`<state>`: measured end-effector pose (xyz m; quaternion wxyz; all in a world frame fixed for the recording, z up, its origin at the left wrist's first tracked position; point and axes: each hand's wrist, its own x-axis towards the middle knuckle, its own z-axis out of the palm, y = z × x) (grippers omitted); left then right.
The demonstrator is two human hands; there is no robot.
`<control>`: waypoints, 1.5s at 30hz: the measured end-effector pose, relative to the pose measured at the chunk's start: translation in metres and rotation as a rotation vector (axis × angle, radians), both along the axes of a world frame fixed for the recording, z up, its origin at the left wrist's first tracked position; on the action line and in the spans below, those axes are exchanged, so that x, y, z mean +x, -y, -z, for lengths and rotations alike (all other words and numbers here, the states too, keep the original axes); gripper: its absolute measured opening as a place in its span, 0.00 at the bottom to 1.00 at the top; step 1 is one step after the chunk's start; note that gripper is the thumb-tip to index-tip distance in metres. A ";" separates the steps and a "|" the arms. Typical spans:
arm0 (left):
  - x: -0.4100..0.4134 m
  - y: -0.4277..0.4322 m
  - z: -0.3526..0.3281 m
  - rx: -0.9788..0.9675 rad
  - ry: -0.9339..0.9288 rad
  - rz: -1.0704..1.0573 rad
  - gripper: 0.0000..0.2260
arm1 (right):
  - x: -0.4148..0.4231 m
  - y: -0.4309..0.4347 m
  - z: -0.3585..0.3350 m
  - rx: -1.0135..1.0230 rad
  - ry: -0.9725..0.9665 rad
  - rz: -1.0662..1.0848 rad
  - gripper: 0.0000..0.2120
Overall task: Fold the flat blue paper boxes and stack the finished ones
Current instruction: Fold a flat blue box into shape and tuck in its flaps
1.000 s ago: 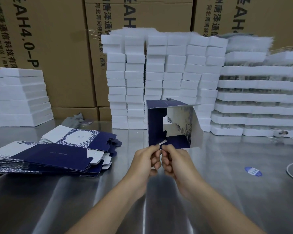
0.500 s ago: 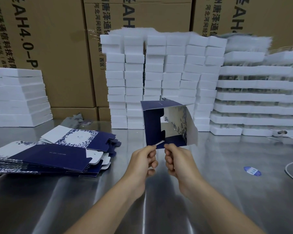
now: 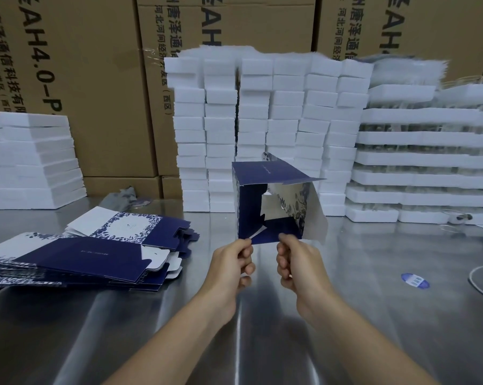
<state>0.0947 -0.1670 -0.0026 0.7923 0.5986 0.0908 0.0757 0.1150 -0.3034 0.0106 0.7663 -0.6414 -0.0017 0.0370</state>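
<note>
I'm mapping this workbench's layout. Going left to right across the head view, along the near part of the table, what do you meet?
Pile of flat blue boxes → left hand → right hand, both pinching the half-folded box → round blue sticker → white cable at the right edge.

the room is bright but soft and grey. light comes from above and makes long white streaks of glare on the shiny metal table (image 3: 401,343). the white foam stacks (image 3: 262,120) glow so bright that their top edges look ragged and smeared. the left hand (image 3: 232,268) and right hand (image 3: 301,265) look sharp, with faint dark shadows below the arms. the blue box (image 3: 247,209) looks very dark on its left side. the brown cartons (image 3: 95,79) bend and lean near the edges of the view.
</note>
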 end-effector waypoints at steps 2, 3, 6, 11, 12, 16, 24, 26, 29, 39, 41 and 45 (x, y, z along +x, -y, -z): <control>0.000 -0.001 0.000 0.024 -0.022 0.031 0.18 | 0.004 0.002 0.000 0.023 0.000 0.036 0.16; 0.001 -0.002 0.001 0.041 -0.034 0.041 0.17 | 0.005 0.002 0.001 0.025 0.003 0.050 0.16; -0.004 -0.001 -0.001 0.109 -0.063 -0.027 0.03 | 0.010 0.005 0.004 -0.023 0.034 0.096 0.15; -0.005 -0.009 -0.008 0.258 0.218 -0.316 0.39 | 0.019 0.015 0.009 -0.292 0.195 0.146 0.15; -0.006 -0.012 -0.012 0.319 0.295 -0.335 0.38 | 0.021 0.018 0.010 -0.355 0.225 0.154 0.18; -0.009 -0.020 -0.020 0.360 0.385 -0.241 0.21 | 0.026 0.021 0.016 -0.575 0.269 0.178 0.19; -0.006 -0.016 -0.014 0.281 0.446 -0.144 0.28 | 0.020 0.025 0.014 -0.720 0.384 0.206 0.34; -0.002 -0.015 -0.011 0.316 0.447 -0.179 0.17 | 0.016 0.024 0.011 -0.761 0.406 0.221 0.37; 0.001 -0.015 -0.005 0.426 0.451 -0.233 0.09 | 0.013 0.022 0.008 -0.772 0.404 0.253 0.40; 0.006 -0.030 -0.001 0.476 0.317 -0.595 0.07 | 0.010 0.015 0.014 -0.704 0.704 0.261 0.27; 0.009 -0.033 -0.002 0.317 0.266 -0.623 0.06 | 0.009 0.011 0.015 -0.730 0.732 0.272 0.25; 0.009 -0.031 -0.004 -0.151 0.196 -0.538 0.06 | 0.005 0.008 0.016 -0.797 0.628 0.317 0.31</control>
